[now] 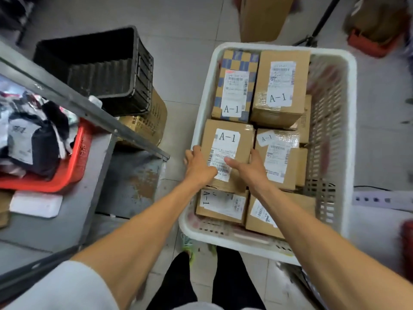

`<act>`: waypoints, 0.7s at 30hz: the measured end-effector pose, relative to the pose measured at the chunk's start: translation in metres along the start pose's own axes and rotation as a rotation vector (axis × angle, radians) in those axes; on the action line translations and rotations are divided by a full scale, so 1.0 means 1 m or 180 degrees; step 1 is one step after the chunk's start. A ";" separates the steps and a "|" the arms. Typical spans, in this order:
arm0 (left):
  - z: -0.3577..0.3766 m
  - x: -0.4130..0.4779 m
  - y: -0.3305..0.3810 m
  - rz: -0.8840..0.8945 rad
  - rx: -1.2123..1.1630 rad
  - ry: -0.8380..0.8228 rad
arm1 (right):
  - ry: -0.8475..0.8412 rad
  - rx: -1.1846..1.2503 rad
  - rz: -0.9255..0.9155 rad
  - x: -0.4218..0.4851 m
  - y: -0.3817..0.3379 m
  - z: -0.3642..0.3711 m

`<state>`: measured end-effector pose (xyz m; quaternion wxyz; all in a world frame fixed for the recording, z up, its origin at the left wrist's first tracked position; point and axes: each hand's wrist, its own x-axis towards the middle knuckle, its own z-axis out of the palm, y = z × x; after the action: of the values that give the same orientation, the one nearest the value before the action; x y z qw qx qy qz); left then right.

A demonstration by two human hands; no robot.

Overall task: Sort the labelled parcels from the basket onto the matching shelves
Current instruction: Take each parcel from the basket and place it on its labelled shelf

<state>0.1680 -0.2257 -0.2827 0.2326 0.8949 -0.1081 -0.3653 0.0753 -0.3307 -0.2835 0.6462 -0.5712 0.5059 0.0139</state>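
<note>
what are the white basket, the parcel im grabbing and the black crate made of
White basket: looks like moulded plastic, matte, with slotted lattice walls and a thick rounded rim.
Gripped parcel: probably brown corrugated cardboard, matte, with a white paper label stuck on top.
Black crate: seemingly rigid plastic, dull, with ribbed walls inside.
</note>
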 end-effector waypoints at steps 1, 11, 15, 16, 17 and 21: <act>0.003 -0.001 0.000 -0.0059 -0.0062 0.0028 | 0.0067 0.0069 0.0047 -0.002 0.001 -0.001; 0.023 0.013 0.000 0.0139 -0.0629 -0.0687 | 0.0440 -0.0574 -0.0008 0.006 0.043 -0.044; 0.026 0.027 -0.002 -0.0055 -0.0838 -0.0886 | -0.0160 -0.0203 0.0101 0.017 0.046 -0.041; 0.028 0.027 -0.001 -0.0040 -0.0897 -0.0943 | -0.0223 -0.0154 0.0083 0.019 0.047 -0.040; 0.030 0.029 0.000 0.0006 -0.0970 -0.0974 | -0.0240 -0.0117 0.0064 0.020 0.047 -0.038; 0.035 0.025 0.005 0.0188 -0.1115 -0.0949 | -0.0199 0.0060 -0.0014 0.015 0.043 -0.038</act>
<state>0.1615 -0.2511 -0.3171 0.3764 0.7734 -0.1024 -0.4996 0.0326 -0.3529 -0.3190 0.6671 -0.5654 0.4844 0.0255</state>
